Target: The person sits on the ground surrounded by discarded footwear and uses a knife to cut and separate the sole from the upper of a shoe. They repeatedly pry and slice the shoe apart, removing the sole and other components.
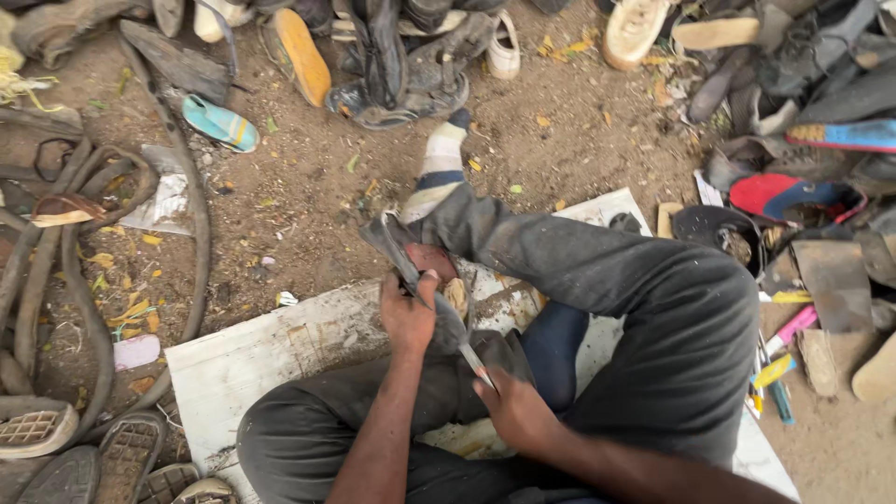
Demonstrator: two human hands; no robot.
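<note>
I sit cross-legged on a white board point(280, 355) on the dirt, in dark grey trousers and a striped sock point(439, 168). My left hand point(408, 313) grips a long dark grey strip of rubber or leather point(397, 247) that lies across my foot. My right hand point(513, 406) holds a thin metal blade point(474, 359) whose tip meets the strip just below my left hand. The strip's lower end is hidden behind my hands.
Worn shoes and sandals point(401, 65) are piled along the top and right. Old rubber tyre strips point(56, 243) and shoe soles point(131, 448) lie at the left. A turquoise sandal point(219, 123) rests on the dirt. Small tools and pens point(775, 373) lie beside my right knee.
</note>
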